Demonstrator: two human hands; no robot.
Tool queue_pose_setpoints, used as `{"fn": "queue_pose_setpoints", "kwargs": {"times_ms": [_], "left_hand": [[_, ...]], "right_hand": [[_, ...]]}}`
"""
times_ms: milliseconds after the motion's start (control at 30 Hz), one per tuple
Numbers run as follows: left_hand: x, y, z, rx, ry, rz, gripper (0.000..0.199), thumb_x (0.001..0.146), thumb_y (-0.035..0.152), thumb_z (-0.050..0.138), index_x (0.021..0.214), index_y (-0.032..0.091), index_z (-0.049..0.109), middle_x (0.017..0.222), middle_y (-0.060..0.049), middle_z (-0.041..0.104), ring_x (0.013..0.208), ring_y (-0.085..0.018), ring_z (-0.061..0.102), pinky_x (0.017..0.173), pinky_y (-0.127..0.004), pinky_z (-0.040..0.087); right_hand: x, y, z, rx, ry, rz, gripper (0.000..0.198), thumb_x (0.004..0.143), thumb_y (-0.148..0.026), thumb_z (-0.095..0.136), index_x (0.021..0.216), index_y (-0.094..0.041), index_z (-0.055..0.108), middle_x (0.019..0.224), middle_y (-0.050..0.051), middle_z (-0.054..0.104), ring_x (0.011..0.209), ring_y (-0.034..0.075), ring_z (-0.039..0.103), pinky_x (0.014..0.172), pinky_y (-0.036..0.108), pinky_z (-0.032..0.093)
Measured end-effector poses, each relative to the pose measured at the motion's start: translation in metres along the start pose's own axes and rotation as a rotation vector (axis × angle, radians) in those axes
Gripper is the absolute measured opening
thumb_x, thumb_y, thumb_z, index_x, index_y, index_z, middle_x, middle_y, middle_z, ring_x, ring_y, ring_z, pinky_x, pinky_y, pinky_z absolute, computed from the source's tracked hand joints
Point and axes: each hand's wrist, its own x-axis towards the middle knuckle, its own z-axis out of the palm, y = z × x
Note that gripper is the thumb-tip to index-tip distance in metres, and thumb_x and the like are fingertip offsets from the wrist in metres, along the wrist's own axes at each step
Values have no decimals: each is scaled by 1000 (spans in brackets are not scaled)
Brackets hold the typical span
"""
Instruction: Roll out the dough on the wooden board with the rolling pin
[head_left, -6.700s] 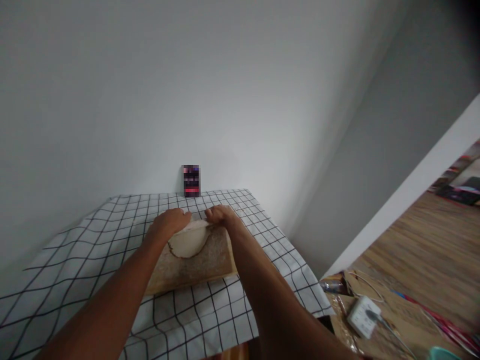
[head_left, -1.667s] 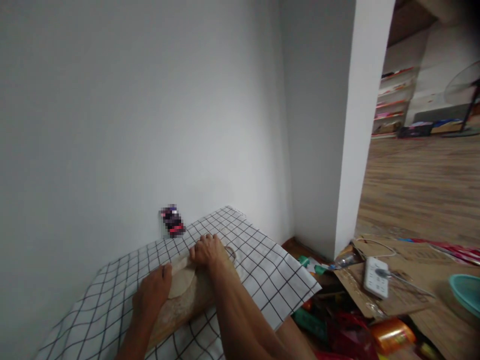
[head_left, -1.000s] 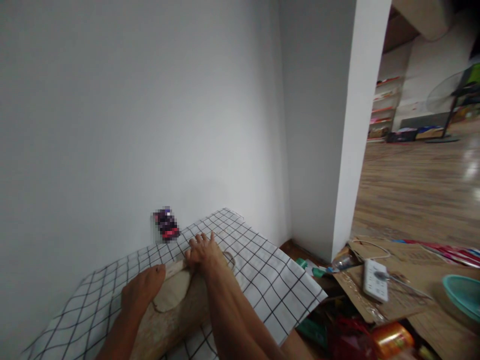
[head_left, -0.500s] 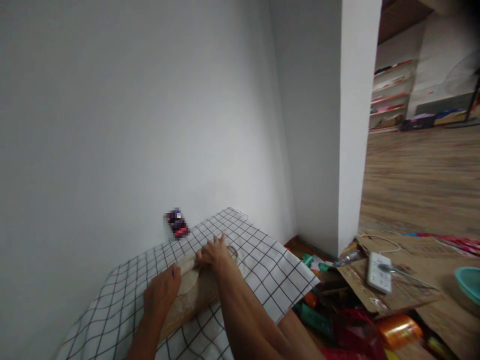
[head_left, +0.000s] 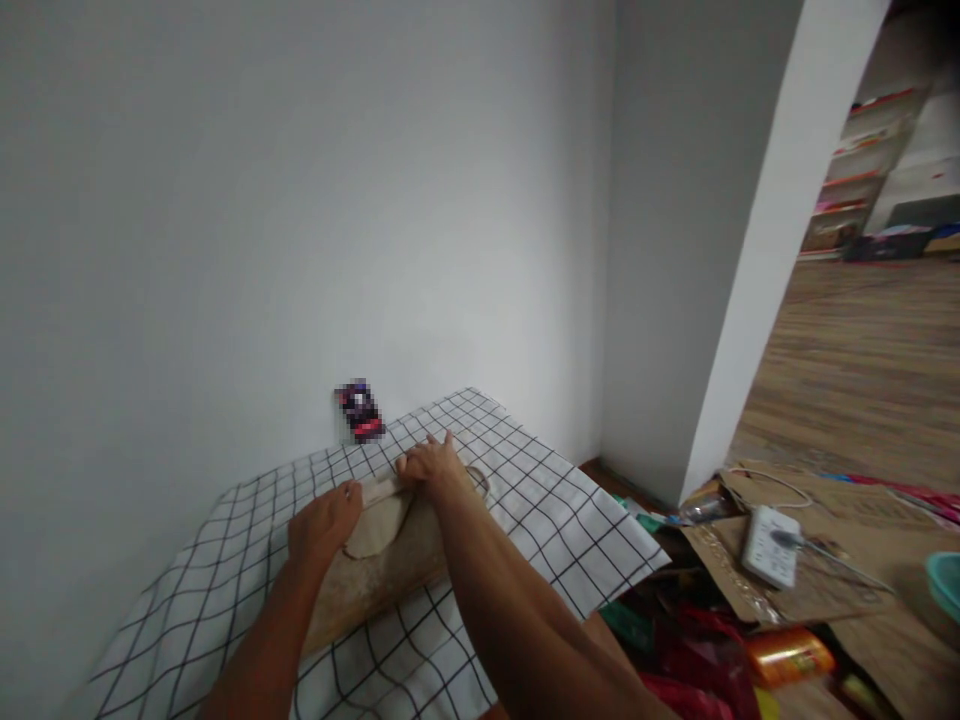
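On a wooden board [head_left: 375, 590] lies a thin, flat, pale round of dough [head_left: 375, 530]. A light wooden rolling pin [head_left: 381, 490] crosses the dough's far edge. My left hand [head_left: 324, 522] is closed over the pin's left end. My right hand [head_left: 433, 465] wraps its right end, with a finger or two lifted; the pin's tips are hidden under both hands. Just past my right wrist a round rim [head_left: 478, 480] shows in part, and I cannot make out what it belongs to.
A white checked cloth [head_left: 555, 520] covers the table beside a white wall. A blurred-out packet [head_left: 360, 412] stands by the wall. On the right, cardboard [head_left: 855, 600] holds a power strip [head_left: 772, 547], with an orange can-like thing [head_left: 791, 655] and a teal basin [head_left: 946, 580] nearby.
The view has shifted and tilted slightly, so more of the board and dough shows. Both hands stay on the rolling pin, which now lies nearer the dough's far edge.
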Motion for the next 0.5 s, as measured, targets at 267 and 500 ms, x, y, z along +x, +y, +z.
{"fn": "queue_pose_setpoints", "kwargs": {"times_ms": [267,500], "left_hand": [[50,-20,13,-178,-128,-126,48,112,28,33,125,19,79,139,-21,81,122,-38,80,98,-53,62],[48,-14,6,-159,-131,-150,51,113,27,33,129,20,80,140,-19,81,122,-34,80,98,-46,61]], "right_hand": [[40,0,-3,54,-71,68,56,118,-39,38,134,-8,81,146,24,77,139,32,69,131,59,33],[49,-1,0,59,-89,112,57,120,-42,41,140,-5,79,150,30,73,143,32,68,123,50,41]]}}
